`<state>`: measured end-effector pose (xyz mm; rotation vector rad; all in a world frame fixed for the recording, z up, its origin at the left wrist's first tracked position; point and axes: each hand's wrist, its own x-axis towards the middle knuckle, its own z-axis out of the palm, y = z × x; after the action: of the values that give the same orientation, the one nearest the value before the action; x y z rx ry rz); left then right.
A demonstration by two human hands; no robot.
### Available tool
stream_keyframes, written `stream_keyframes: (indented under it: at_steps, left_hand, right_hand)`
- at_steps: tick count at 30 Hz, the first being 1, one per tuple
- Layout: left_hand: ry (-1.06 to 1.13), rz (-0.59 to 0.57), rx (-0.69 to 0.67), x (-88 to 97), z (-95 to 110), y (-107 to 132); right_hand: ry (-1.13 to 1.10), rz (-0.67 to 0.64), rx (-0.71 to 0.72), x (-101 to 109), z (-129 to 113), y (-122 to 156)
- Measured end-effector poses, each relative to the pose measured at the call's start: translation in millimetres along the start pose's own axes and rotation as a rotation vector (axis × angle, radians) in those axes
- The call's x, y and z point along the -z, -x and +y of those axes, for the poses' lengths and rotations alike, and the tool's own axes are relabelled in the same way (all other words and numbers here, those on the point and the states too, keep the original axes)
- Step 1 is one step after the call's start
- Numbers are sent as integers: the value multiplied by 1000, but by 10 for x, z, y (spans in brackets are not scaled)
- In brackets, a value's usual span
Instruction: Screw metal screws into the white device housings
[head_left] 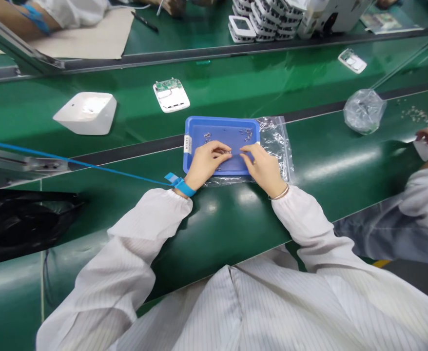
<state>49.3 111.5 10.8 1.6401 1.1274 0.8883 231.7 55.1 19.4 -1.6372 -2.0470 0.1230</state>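
I see L hand (pixel 206 162) & R hand (pixel 264 168) pinched narrow (contents unclear) over near half of blue tray (pixel 198 127); small metal parts (pixel 246 132) lie toward its far edge, R nearer.

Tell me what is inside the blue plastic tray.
The shallow blue plastic tray holds scattered small silvery metal parts. The left hand and right hand rest over its near half, hiding whatever lies beneath them.
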Motion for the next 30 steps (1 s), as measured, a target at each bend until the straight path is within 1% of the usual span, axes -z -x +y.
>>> stream_keyframes:
  at_steps: [2, 4, 7, 11, 13, 15, 18, 21, 24, 27, 30]
  left_hand:
    - [27, 17, -12, -6, -3, 7]
    - [67, 1, -11, -16, 6, 22]
    - [141, -58, 1, -33, 36, 52]
    - [255, -161, -4, -46, 67, 80]
    - [293, -218, -23, -42, 82, 89]
    - [316, -248, -40, -31, 102, 96]
    - [312, -252, 3, -11, 132, 104]
    - [281, -233, 55, -1, 142, 107]
    - [242, -179, 53, -2, 128, 102]
    - [210, -123, 53, 0, 113, 94]
    - [195, -107, 36, 12, 108, 89]
  right_hand:
    - [21, -7, -24, 3, 10, -9]
    - [74, -40, -41, -1, 9, -9]
    - [164, -98, -52, -8, -16, 1]
    - [177, -170, 6, 4, -57, 11]
    - [147, -171, 31, 15, -60, 10]
    - [100, -150, 50, 26, -47, 5]
    - [14, -116, 66, 41, -10, -7]
    - [-42, -90, 58, 60, 8, -15]
    - [-57, -97, 39, 73, -6, -10]
    - [-69, -130, 34, 63, -22, 2]
    - [-62, -143, 52, 37, -15, 9]
